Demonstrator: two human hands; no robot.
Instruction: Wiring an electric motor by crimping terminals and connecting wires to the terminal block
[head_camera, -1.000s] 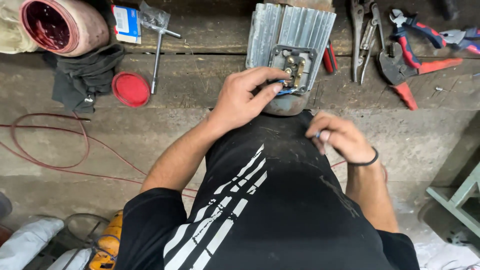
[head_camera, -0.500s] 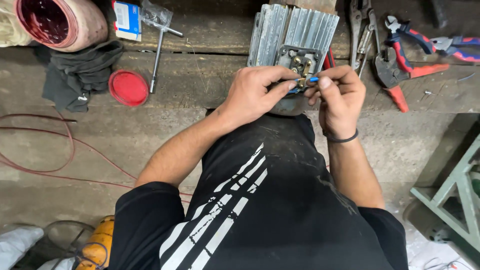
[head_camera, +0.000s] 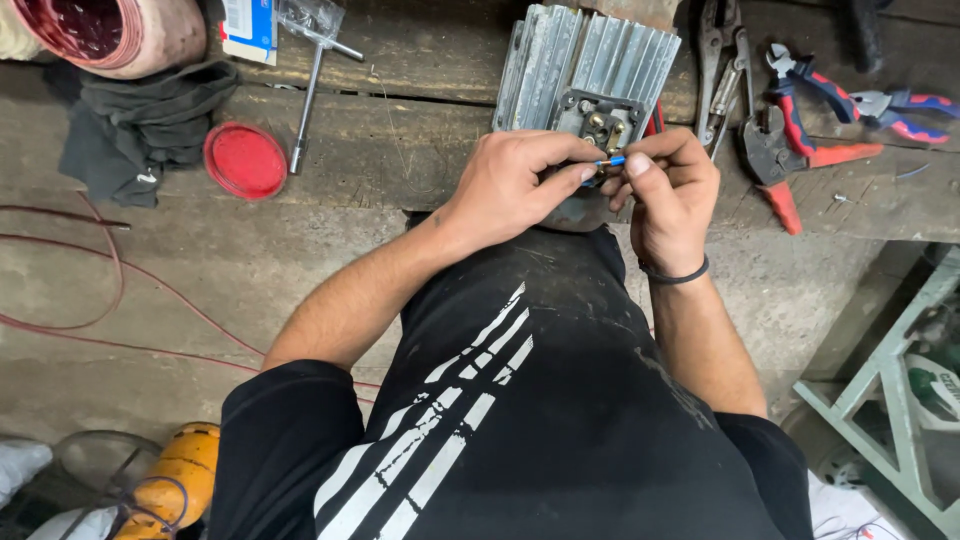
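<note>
Blue-sleeved wire terminal (head_camera: 612, 161) is pinched between fingertips of left hand (head_camera: 515, 185) and right hand (head_camera: 668, 185), both grips closed, at ribbed grey metal motor (head_camera: 585, 60).

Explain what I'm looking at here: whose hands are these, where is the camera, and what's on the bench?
The one view comes from a camera worn on a person's head, looking down over their lap at a worn wooden bench. Both bare hands meet at a ribbed grey metal motor housing with brass terminals. The left hand and the right hand together pinch a small blue-tipped wire end at the terminals. On the bench to the left lie a red round lid, a T-handle wrench and a dark cloth. To the right lie red-handled pliers. A red cable trails on the floor.
</note>
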